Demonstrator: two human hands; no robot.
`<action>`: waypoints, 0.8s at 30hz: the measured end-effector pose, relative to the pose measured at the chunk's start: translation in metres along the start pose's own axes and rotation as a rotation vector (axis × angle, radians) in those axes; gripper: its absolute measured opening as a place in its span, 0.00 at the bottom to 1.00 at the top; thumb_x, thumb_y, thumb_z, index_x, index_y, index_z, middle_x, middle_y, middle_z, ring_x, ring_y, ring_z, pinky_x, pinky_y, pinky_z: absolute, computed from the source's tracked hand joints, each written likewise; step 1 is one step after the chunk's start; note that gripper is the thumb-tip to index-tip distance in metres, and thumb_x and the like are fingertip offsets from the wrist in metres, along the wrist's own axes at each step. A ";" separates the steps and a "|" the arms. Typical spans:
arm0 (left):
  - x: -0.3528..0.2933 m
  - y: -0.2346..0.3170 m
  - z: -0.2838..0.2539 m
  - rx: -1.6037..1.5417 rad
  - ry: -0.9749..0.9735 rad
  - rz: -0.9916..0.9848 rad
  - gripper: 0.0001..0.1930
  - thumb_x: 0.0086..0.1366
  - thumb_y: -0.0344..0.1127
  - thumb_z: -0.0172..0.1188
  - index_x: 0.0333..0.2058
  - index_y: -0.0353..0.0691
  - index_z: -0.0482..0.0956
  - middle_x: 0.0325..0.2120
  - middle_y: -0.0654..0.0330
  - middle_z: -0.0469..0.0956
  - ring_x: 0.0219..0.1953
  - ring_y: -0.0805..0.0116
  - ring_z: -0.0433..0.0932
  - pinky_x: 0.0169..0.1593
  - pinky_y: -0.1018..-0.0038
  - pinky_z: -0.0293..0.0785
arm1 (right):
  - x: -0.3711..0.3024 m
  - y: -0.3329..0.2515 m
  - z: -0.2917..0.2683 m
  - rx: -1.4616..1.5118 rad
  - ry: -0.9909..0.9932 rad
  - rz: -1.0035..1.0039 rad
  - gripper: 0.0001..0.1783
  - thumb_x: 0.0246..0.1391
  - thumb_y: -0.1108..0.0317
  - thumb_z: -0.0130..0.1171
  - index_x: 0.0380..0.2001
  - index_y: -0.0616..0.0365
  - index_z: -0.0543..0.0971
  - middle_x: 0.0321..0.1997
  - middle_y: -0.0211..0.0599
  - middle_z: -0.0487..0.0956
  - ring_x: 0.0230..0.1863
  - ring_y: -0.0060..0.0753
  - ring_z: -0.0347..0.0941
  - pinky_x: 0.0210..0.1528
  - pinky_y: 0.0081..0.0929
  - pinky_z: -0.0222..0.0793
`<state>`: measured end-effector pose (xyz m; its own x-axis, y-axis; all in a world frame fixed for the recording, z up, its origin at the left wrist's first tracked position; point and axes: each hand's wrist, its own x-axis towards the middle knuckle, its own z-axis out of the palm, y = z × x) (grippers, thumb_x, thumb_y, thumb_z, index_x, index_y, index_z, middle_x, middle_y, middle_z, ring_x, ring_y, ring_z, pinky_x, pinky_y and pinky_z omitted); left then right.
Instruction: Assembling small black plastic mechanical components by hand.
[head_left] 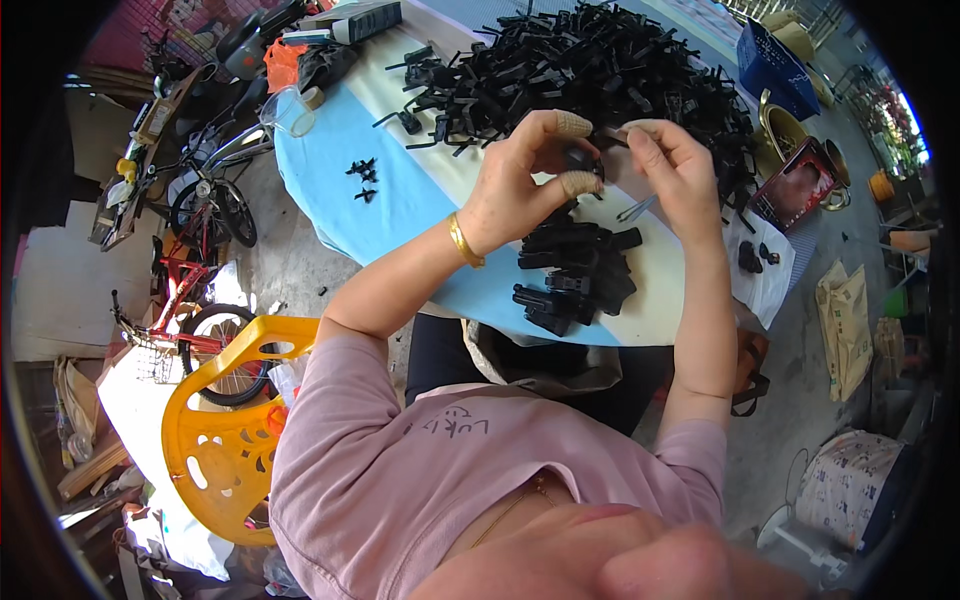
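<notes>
My left hand (510, 190), with finger cots on its thumb and forefinger, is closed around a small black plastic part (578, 158). Close beside it, my right hand (678, 170) is closed in a pinch at the part's far side. A thin two-pronged metal tool (636, 209) sticks out below the right palm; what its fingertips pinch is too small to make out. Beneath the hands, a small heap of black plastic parts (575, 270) lies at the table's near edge. Beyond them spreads a large pile of similar black parts (590, 70).
Several small black pieces (363, 178) lie on the blue-and-cream table cover (330, 215). A clear jar (292, 110) stands at the far left. At right are a blue box (775, 70), a dark red box (797, 185) and a brass-coloured pot (780, 125). A yellow chair (205, 430) stands left.
</notes>
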<state>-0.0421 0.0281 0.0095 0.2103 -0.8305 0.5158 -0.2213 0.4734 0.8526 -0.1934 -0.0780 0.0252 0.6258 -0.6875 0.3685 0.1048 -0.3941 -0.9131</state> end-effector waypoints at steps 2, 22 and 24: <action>0.001 0.009 -0.004 0.187 -0.230 0.028 0.21 0.48 0.27 0.66 0.41 0.35 0.68 0.33 0.59 0.76 0.33 0.75 0.76 0.36 0.81 0.73 | 0.001 0.009 -0.001 -0.145 0.085 -0.055 0.11 0.51 0.65 0.57 0.33 0.61 0.75 0.21 0.26 0.73 0.23 0.15 0.67 0.25 0.16 0.62; 0.022 -0.006 -0.037 -0.703 -0.481 -0.657 0.28 0.62 0.48 0.49 0.51 0.28 0.63 0.43 0.52 0.71 0.41 0.64 0.75 0.48 0.70 0.72 | -0.011 0.005 0.020 -0.519 -0.163 -0.602 0.11 0.32 0.76 0.63 0.22 0.56 0.72 0.31 0.33 0.77 0.24 0.34 0.73 0.25 0.24 0.68; 0.022 -0.007 -0.041 -0.715 -0.494 -0.671 0.27 0.62 0.46 0.50 0.50 0.27 0.63 0.43 0.53 0.71 0.42 0.65 0.75 0.48 0.70 0.72 | -0.011 0.004 0.021 -0.515 -0.159 -0.616 0.12 0.31 0.76 0.63 0.22 0.56 0.72 0.31 0.32 0.77 0.24 0.34 0.73 0.25 0.24 0.68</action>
<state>0.0028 0.0181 0.0181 -0.3588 -0.9330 -0.0262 0.4319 -0.1908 0.8815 -0.1837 -0.0595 0.0139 0.6782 -0.1767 0.7133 0.1213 -0.9304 -0.3458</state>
